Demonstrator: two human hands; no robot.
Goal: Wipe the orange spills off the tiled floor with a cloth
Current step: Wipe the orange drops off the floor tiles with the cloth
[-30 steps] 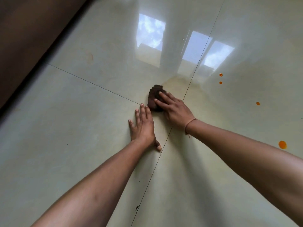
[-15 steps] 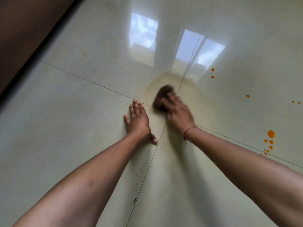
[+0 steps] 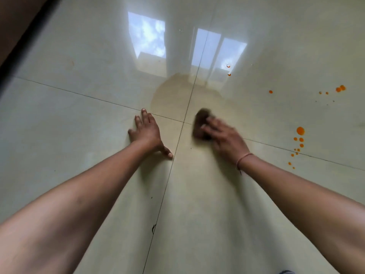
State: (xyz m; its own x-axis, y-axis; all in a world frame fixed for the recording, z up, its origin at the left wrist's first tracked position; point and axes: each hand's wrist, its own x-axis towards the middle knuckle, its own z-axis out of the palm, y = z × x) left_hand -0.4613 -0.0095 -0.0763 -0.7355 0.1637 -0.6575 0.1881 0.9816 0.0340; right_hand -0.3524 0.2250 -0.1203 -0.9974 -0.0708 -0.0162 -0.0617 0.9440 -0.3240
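Note:
A dark brown cloth (image 3: 200,123) lies bunched on the glossy cream tiled floor (image 3: 79,119), just right of where the grout lines cross. My right hand (image 3: 223,136) presses on it with straight fingers, blurred by motion. My left hand (image 3: 147,133) rests flat on the floor left of the vertical grout line, fingers spread. A faint yellowish smear (image 3: 173,93) spreads on the tiles beyond the cloth. Orange drops remain at the right: a large one (image 3: 300,130) with several small ones below, a pair (image 3: 340,88) farther off, and single dots (image 3: 270,91).
A dark wooden wall or furniture edge (image 3: 21,26) runs along the upper left. Window reflections (image 3: 147,34) shine on the floor ahead. A small dark chip (image 3: 153,228) marks the grout line near me.
My right hand has swept the cloth to the right, across the vertical grout line. The view has shifted, bringing more orange drops into sight at the right. My left hand stays planted.

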